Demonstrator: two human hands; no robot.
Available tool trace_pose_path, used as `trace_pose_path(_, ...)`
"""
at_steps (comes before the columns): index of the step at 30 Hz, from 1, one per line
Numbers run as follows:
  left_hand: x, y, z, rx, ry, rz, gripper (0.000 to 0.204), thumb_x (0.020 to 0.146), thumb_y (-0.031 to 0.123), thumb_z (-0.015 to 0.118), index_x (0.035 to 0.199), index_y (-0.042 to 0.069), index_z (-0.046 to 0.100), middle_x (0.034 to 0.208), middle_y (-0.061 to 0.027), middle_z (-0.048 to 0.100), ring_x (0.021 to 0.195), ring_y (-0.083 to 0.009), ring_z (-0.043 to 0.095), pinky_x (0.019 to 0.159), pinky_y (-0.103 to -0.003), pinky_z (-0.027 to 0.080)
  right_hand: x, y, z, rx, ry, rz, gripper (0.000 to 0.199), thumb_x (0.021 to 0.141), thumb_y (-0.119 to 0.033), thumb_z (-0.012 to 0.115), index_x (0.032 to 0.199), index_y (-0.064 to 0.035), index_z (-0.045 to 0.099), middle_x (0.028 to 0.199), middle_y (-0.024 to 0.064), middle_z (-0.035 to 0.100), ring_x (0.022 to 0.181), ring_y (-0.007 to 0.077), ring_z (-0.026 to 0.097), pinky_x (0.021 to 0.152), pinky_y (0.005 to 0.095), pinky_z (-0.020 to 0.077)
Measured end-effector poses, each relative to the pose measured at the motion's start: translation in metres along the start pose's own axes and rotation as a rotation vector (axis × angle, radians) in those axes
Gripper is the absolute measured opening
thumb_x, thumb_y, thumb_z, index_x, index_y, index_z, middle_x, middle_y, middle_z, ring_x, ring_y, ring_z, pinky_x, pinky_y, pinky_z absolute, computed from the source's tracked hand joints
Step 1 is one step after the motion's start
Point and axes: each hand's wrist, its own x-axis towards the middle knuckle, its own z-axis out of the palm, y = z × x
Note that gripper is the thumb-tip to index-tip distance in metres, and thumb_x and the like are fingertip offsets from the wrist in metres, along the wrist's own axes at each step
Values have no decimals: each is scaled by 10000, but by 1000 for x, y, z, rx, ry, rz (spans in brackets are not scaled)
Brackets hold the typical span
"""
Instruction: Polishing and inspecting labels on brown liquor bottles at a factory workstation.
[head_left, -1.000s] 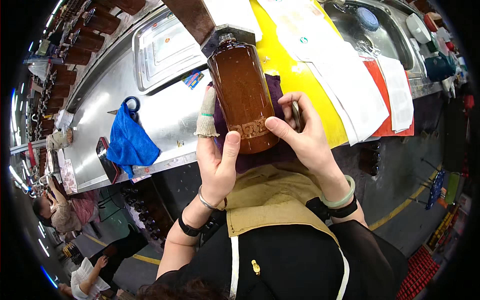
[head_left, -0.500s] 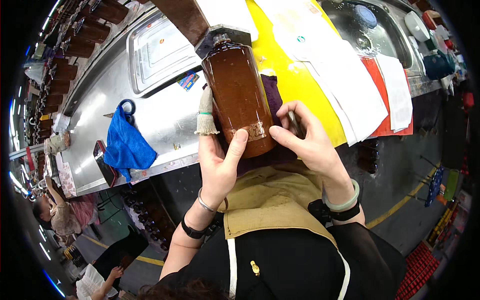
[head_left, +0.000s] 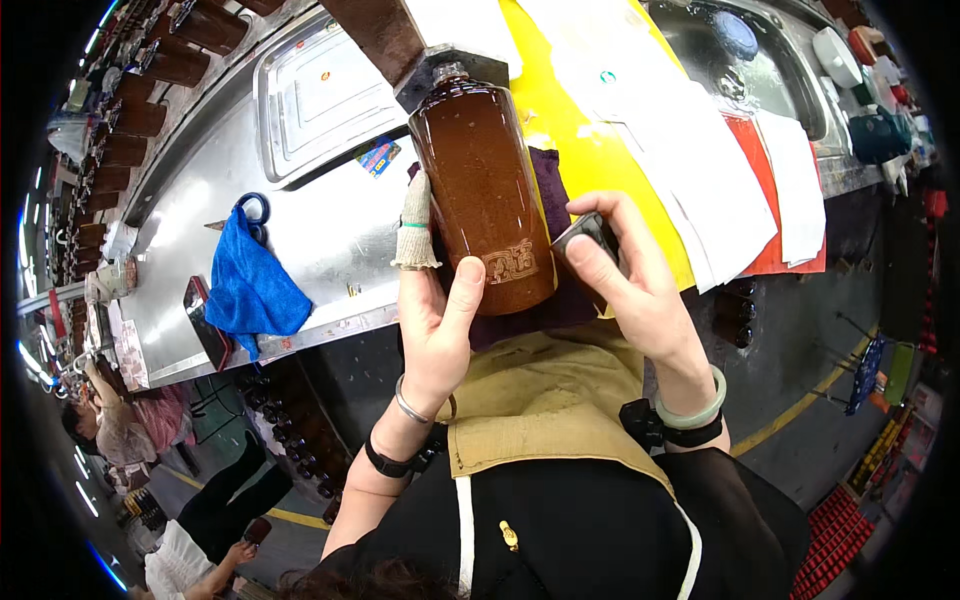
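Observation:
A big brown glass bottle (head_left: 478, 190) lies on its side, with gold decoration near its base and its clear neck against a dark angular block (head_left: 445, 55). Along its left side rests my left hand (head_left: 435, 320), steadying it. The thumb is on the glass, and a knitted finger cover (head_left: 414, 222) with a green band sits on that hand. Beside the bottle's lower right, my right hand (head_left: 645, 285) pinches a small dark grey pad (head_left: 585, 235) between thumb and fingers. Under the bottle is a dark purple cloth (head_left: 546, 175).
Left on the steel counter (head_left: 330, 220) lie a blue cloth (head_left: 258, 285), scissors (head_left: 257, 208), a phone (head_left: 207, 325) and a metal tray (head_left: 325, 95). White papers (head_left: 700, 180) on yellow sheeting (head_left: 560, 100) lie right, before a sink (head_left: 800, 75). People (head_left: 185, 560) are at lower left.
My right hand has turned and drawn slightly back from the bottle, so the grey pad shows more. The left thumb has shifted a little left, and the bottle's decoration shows more.

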Motion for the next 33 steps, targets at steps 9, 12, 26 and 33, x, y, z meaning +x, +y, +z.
trace_pose_path(9, 0, -2, 0, 53, -36, 10, 854, 981, 7, 678, 1674, -23, 180, 1702, -181, 284, 1548, -275, 340, 1274, -431, 279, -15, -9, 12, -445, 130, -283, 241, 972, -97, 721, 1160, -1, 604, 1051, 154, 651, 943, 317, 666, 854, 386, 524)
trace_pose_path(12, 0, 2, 0, 5, -22, -7, 847, 989, 15, 673, 1675, -22, 177, 1700, -181, 289, 1546, -276, 345, 1271, -430, 285, -17, -11, 12, -468, 148, -284, 238, 965, -92, 728, 1150, -3, 609, 1034, 154, 656, 916, 317, 672, 835, 391, 528)
trace_pose_path(26, -1, -2, -2, 44, -35, -1, 843, 992, 26, 670, 1676, -20, 179, 1693, -183, 306, 1544, -280, 348, 1269, -430, 286, -20, -10, 17, -383, 144, -203, 237, 965, -102, 740, 1134, 1, 608, 987, 155, 659, 870, 289, 668, 809, 375, 527)
trace_pose_path(33, -2, -3, -2, 95, -26, -4, 937, 948, 63, 754, 1672, -38, 168, 1692, -177, 297, 1539, -279, 350, 1275, -425, 275, -15, 0, 21, -320, 187, -228, 222, 994, -120, 721, 1125, 12, 601, 932, 116, 662, 817, 204, 628, 776, 331, 509)
